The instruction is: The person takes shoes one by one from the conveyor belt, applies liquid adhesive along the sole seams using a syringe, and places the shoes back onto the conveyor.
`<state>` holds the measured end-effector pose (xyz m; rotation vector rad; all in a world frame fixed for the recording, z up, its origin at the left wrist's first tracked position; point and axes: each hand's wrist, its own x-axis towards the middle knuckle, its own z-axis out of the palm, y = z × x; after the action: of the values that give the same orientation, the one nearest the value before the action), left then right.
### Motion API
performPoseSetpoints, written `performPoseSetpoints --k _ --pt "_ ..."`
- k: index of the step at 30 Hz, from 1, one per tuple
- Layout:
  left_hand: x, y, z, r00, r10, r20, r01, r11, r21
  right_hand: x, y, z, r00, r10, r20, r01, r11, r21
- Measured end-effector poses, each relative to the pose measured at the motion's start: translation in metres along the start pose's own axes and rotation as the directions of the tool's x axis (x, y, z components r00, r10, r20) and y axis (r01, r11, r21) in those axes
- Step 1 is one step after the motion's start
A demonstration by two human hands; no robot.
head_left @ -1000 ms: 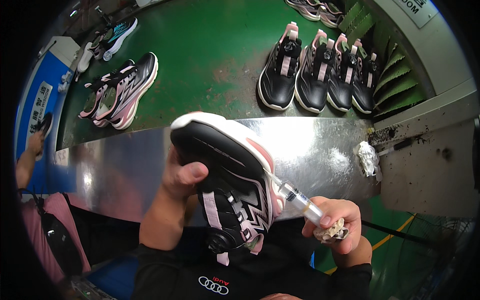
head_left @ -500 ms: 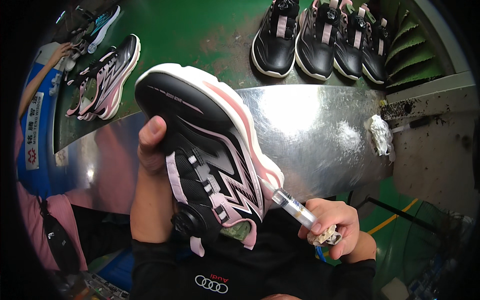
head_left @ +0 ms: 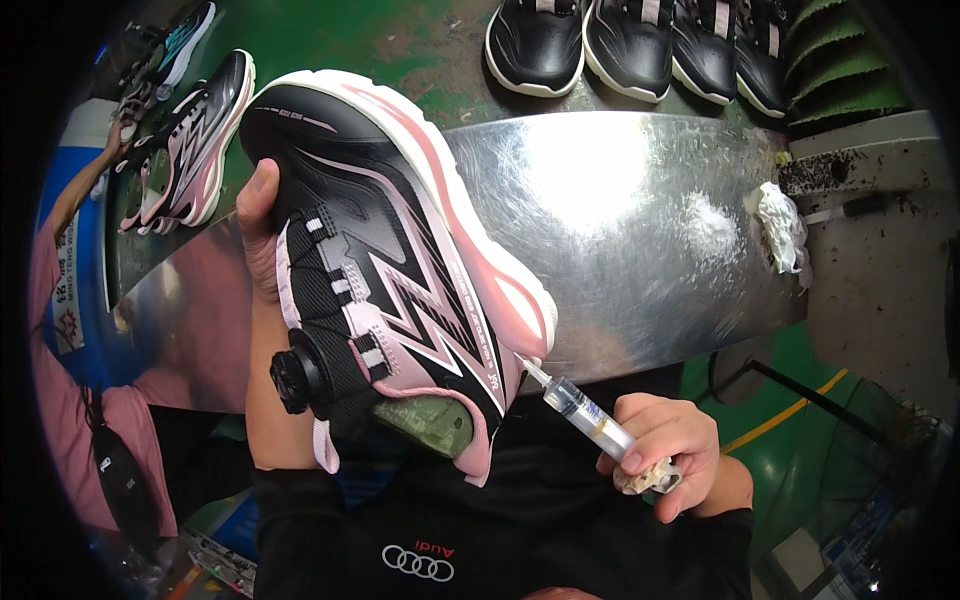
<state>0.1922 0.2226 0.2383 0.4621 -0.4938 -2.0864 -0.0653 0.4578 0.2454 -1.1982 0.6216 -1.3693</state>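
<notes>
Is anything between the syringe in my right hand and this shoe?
Nothing visible is. The tip of the syringe meets or nearly meets the heel of the shoe; your left hand grips its other side, out of the way.

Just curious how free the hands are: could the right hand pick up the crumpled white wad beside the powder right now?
Probably not without putting something down: the right hand grips a syringe. The way to the white wad looks open, though, with nothing seen standing between them.
</notes>
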Motion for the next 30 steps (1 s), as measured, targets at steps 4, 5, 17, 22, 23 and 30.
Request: performPoseSetpoints --k 4,5,17,22,23,30 --pt "0.005 -0.003 0.003 0.998 -0.051 0.037 0.049 0.998 0.047 -0.006 0.003 -0.003 1.0 0.006 -0.02 -0.006 1.0 -0.002" --pt "0.004 -0.002 0.003 0.998 -0.055 0.045 0.051 0.996 0.069 -0.007 0.004 -0.002 1.0 0.002 -0.02 -0.003 1.0 -0.004" --pt "-0.003 0.016 -0.006 0.981 -0.038 -0.192 0.089 0.96 0.264 -0.009 0.021 -0.003 0.996 -0.05 -0.078 0.047 0.998 -0.035" --pt "-0.028 0.046 -0.03 0.951 -0.152 -0.27 0.25 0.892 0.377 -0.006 0.028 -0.006 0.989 -0.078 -0.125 0.069 0.995 -0.072" --pt "-0.035 0.048 -0.028 0.956 -0.156 -0.248 0.248 0.881 0.402 -0.004 0.03 -0.005 0.987 -0.086 -0.133 0.078 0.995 -0.063" --pt "-0.078 0.058 -0.051 0.959 0.018 -0.284 0.176 0.747 0.642 0.002 0.042 0.004 0.973 -0.132 -0.187 0.106 0.984 -0.143"
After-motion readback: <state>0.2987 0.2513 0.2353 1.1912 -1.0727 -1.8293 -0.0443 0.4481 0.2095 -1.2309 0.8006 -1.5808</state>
